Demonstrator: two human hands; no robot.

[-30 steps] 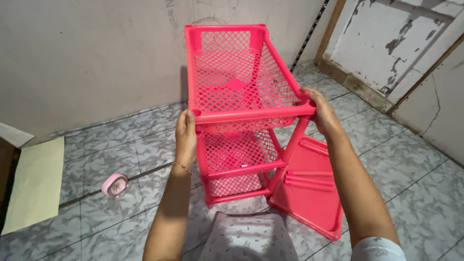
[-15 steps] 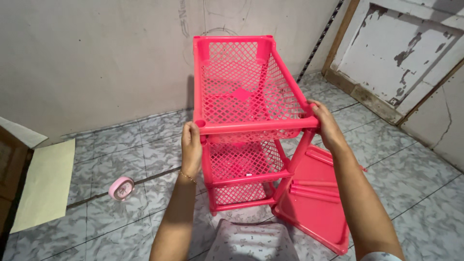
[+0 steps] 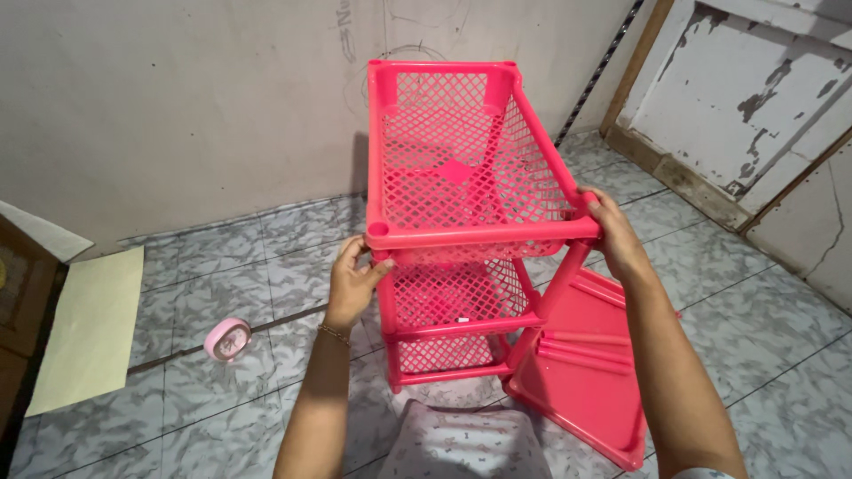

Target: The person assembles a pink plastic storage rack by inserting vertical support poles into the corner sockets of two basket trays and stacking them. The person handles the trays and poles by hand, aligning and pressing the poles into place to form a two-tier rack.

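Observation:
A pink plastic rack (image 3: 461, 231) with three mesh basket tiers stands upright on the tiled floor in front of me. My left hand (image 3: 353, 284) grips the near left corner of the top basket, fingers curled on the rim and post. My right hand (image 3: 612, 235) holds the near right corner of the same basket. A flat pink tray-like panel (image 3: 586, 372) leans against the rack's lower right side, with pink rods (image 3: 581, 346) lying on it.
A small round pink clock (image 3: 227, 339) lies on the floor to the left. A pale yellow sheet (image 3: 89, 328) lies further left beside dark wooden furniture (image 3: 18, 302). A bare wall stands behind; a weathered white door (image 3: 754, 106) is at right. My patterned clothing (image 3: 466, 443) shows below.
The view has shifted so the rack sits more to the right and closer. Both hands stay on the top basket's near corners; the left hand's grip has moved slightly lower.

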